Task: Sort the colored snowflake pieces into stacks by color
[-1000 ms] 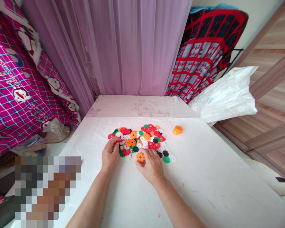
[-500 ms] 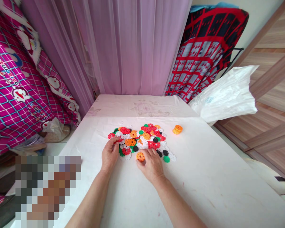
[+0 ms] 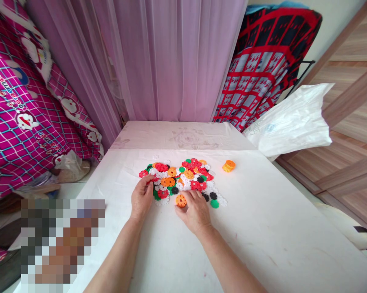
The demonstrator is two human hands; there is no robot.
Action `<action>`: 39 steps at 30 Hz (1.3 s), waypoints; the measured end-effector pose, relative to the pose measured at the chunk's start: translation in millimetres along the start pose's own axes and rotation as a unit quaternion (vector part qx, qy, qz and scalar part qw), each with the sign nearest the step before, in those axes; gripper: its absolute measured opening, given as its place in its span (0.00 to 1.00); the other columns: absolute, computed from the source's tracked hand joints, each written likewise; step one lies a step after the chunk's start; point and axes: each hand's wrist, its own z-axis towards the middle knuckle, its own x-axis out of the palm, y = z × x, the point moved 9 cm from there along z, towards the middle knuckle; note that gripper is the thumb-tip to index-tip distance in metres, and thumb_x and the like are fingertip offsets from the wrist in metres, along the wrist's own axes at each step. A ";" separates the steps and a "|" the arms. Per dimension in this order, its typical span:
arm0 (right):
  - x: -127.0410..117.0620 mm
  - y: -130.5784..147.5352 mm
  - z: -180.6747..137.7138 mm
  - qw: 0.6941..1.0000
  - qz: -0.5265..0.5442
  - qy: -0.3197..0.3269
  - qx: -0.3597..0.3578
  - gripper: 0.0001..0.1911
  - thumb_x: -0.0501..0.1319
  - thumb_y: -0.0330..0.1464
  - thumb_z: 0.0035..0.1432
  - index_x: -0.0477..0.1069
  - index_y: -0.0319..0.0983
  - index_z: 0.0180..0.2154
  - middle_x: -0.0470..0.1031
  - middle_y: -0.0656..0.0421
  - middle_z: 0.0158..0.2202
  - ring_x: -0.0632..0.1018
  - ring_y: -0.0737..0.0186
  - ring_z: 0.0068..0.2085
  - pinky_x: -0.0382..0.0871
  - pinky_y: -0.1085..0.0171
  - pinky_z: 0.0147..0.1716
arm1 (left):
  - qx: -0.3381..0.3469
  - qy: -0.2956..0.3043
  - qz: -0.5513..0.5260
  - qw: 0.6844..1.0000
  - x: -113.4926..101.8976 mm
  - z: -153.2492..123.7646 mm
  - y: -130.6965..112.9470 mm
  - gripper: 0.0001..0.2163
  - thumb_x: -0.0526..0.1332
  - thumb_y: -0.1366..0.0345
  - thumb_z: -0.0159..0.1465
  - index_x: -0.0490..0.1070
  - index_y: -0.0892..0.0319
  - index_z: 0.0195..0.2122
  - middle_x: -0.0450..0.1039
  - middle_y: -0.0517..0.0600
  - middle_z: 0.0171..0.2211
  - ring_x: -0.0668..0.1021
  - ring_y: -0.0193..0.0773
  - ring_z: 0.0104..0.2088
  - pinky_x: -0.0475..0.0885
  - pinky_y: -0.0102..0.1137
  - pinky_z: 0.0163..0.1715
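Observation:
Toothed plastic disc pieces in red, orange, white, green and black lie in a loose pile on the white-covered table. My right hand is at the pile's near side, with thumb and fingers closed on an orange disc, its slotted face toward me. Whether more discs sit behind it is hidden. At the left edge of the pile rests my left hand, its thumb and fingers a little apart and touching pieces there. Some fingertips are hidden among the discs.
A small stack of orange discs stands apart at the right. One white disc lies behind the pile. Beyond the table's right edge is a white plastic bag; a purple curtain hangs behind. A blurred patch covers the lower left.
Almost nothing differs. Both hands stay in place, and the right one still holds the orange disc. The view has shifted very slightly.

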 end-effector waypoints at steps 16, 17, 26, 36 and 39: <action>-13.8 -34.1 28.6 0.995 -0.020 -0.092 0.010 0.11 0.59 0.34 0.59 0.74 0.40 0.43 0.75 0.53 0.41 0.73 0.55 0.43 0.66 0.58 0.45 | -0.014 0.006 0.004 1.000 -0.3 0.6 3.2 0.14 0.56 0.59 0.60 0.76 0.54 0.43 0.77 0.51 0.50 0.76 0.43 0.51 0.68 0.40 0.55; -14.0 -41.2 35.7 0.994 -0.027 -0.105 0.018 0.11 0.59 0.33 0.58 0.74 0.39 0.43 0.76 0.52 0.42 0.73 0.55 0.43 0.66 0.58 0.45 | -0.014 0.006 0.004 1.000 -0.4 0.5 2.5 0.14 0.56 0.59 0.60 0.76 0.55 0.43 0.77 0.52 0.49 0.76 0.43 0.51 0.69 0.40 0.55; 4.4 -64.8 66.3 0.986 -0.099 -0.073 0.109 0.15 0.63 0.39 0.56 0.75 0.40 0.44 0.77 0.53 0.44 0.72 0.52 0.45 0.61 0.57 0.43 | -0.015 0.001 -0.008 1.000 -0.2 0.5 3.3 0.14 0.56 0.58 0.60 0.76 0.55 0.42 0.78 0.52 0.47 0.77 0.43 0.49 0.70 0.40 0.53; 9.7 -68.0 64.6 0.985 -0.097 -0.044 0.134 0.17 0.61 0.37 0.57 0.74 0.40 0.48 0.78 0.53 0.43 0.71 0.51 0.46 0.59 0.58 0.43 | -0.009 0.004 -0.001 1.000 -0.7 0.3 1.3 0.15 0.56 0.57 0.60 0.76 0.56 0.42 0.78 0.53 0.48 0.77 0.44 0.49 0.70 0.40 0.53; 8.6 -68.5 62.8 0.987 -0.075 -0.059 0.132 0.18 0.60 0.35 0.56 0.73 0.40 0.49 0.78 0.53 0.44 0.71 0.52 0.47 0.59 0.58 0.46 | -0.007 0.000 -0.003 1.000 -1.1 0.6 1.2 0.14 0.56 0.57 0.60 0.76 0.56 0.42 0.78 0.52 0.47 0.77 0.43 0.49 0.70 0.40 0.53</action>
